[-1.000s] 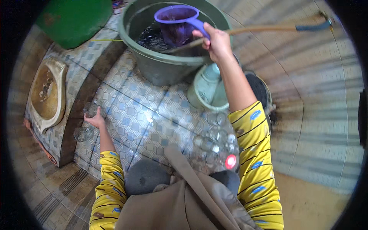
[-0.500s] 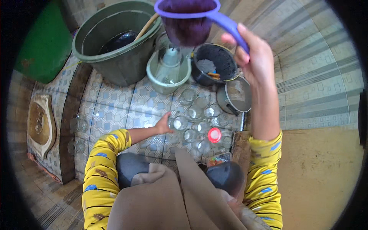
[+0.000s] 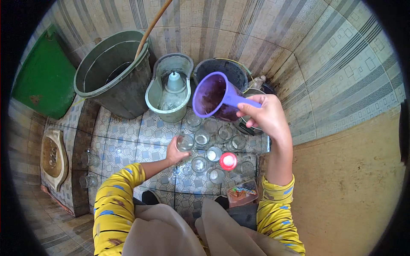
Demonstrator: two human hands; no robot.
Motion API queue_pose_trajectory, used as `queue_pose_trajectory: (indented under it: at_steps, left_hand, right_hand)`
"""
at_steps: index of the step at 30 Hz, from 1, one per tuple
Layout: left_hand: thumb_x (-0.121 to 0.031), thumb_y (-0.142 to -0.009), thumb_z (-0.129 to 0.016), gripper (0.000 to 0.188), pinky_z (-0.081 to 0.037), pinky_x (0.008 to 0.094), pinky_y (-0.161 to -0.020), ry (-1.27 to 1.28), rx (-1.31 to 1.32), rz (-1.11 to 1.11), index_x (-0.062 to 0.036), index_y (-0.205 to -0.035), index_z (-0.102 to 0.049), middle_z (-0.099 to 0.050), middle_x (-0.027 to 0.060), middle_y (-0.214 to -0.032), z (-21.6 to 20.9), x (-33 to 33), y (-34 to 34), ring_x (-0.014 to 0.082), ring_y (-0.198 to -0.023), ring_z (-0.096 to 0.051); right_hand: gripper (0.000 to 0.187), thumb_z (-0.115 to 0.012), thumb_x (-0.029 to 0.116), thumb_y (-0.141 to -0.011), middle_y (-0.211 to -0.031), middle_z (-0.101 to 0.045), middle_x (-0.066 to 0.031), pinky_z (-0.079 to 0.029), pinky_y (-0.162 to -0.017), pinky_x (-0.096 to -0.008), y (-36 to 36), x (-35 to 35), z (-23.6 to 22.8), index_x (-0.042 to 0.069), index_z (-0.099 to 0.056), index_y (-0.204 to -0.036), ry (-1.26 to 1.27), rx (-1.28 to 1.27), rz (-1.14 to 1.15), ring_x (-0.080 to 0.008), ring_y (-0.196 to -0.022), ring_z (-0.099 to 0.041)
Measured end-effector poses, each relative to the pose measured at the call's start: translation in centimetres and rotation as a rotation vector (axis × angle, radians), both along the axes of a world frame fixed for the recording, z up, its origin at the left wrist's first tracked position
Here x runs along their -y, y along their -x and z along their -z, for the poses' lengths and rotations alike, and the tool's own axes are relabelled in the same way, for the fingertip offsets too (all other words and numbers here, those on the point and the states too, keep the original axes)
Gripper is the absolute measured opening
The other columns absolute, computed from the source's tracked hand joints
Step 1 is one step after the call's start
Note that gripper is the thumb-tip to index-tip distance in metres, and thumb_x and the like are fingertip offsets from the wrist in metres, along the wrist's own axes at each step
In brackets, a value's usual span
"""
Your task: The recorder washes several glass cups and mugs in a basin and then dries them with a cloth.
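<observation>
My right hand [image 3: 268, 116] grips the handle of a purple water dipper [image 3: 209, 94], which is tilted with its mouth toward the left above the glasses. Liquid inside it cannot be made out. My left hand [image 3: 174, 153] is wrapped round a clear drinking glass [image 3: 185, 142] at the left side of a cluster. Several clear glasses [image 3: 202, 137] stand close together on the tiled floor [image 3: 121, 132]. Among them is a red-rimmed container [image 3: 228, 161] with something white in it.
Along the far wall stand a large grey-green tub [image 3: 124, 96] with a hose [image 3: 153, 27], a pale green mop bucket [image 3: 170, 112] and a black bucket [image 3: 222, 68]. A plastic box [image 3: 242, 194] lies near my feet. Left are two glass mugs [image 3: 89, 181], a step and a worn basin [image 3: 54, 160].
My right hand has brought the purple dipper down and nearer, tipping its mouth leftward. My left hand has closed round a glass. The head view has shifted.
</observation>
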State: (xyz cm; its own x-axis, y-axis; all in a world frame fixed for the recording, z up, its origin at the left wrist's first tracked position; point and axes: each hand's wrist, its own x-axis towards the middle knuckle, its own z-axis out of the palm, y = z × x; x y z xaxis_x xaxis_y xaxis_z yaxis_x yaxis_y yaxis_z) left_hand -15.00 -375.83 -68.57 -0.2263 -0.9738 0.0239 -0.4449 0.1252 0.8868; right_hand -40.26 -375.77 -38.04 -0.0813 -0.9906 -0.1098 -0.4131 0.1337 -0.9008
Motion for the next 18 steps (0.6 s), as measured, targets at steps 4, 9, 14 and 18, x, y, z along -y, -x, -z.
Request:
queue_pose_trajectory:
  at_steps: [4, 9, 14, 18]
  left_hand:
    - [-0.025, -0.046, -0.075, 0.068, -0.041, 0.0334, -0.082, 0.125, -0.025, -0.011, -0.0019, -0.102, -0.045, -0.052, 0.0138, -0.097, -4.8, 2.6, 2.1, 0.0262, -0.092, -0.052]
    - [-0.024, -0.041, -0.074, 0.069, -0.041, 0.0343, -0.081, 0.280, 0.016, 0.011, -0.0021, -0.100, -0.045, -0.052, 0.0134, -0.094, -8.6, 5.8, 6.8, 0.0274, -0.091, -0.052]
    - [-0.021, -0.043, -0.077, 0.068, -0.042, 0.0336, -0.080, 0.262, -0.081, 0.045, -0.0027, -0.100, -0.045, -0.053, 0.0120, -0.094, -7.5, 7.9, 9.1, 0.0260, -0.091, -0.052]
    - [-0.033, -0.061, -0.071, 0.057, -0.041, 0.0371, -0.083, -0.376, -0.634, -0.041, -0.0050, -0.103, -0.045, -0.053, 0.0102, -0.100, -4.9, 8.4, 10.1, 0.0239, -0.093, -0.052]
  right_hand:
    - [0.018, -0.063, 0.013, -0.067, -0.050, -0.057, -0.0115, -0.045, -0.051, -0.0268, -0.4, -1.3, 0.1, -0.004, -0.061, -0.072, 0.051, -0.345, -0.088, -0.0161, -0.046, -0.058]
    - [0.024, -0.067, 0.014, -0.062, -0.063, -0.057, -0.0224, -0.046, -0.063, -0.0358, -0.1, -1.8, 0.6, -0.005, -0.061, -0.074, 0.139, -0.632, -0.031, -0.0324, -0.065, -0.059]
    - [0.026, -0.068, 0.015, -0.061, -0.068, -0.057, -0.0239, -0.046, -0.065, -0.0368, 0.3, -1.9, -0.1, -0.005, -0.062, -0.076, 0.124, -0.616, 0.107, -0.0341, -0.068, -0.058]
    - [0.026, -0.068, 0.015, -0.061, -0.068, -0.057, -0.0235, -0.046, -0.066, -0.0365, 0.7, -1.9, 0.1, -0.005, -0.062, -0.077, 0.198, -0.626, 0.131, -0.0340, -0.069, -0.058]
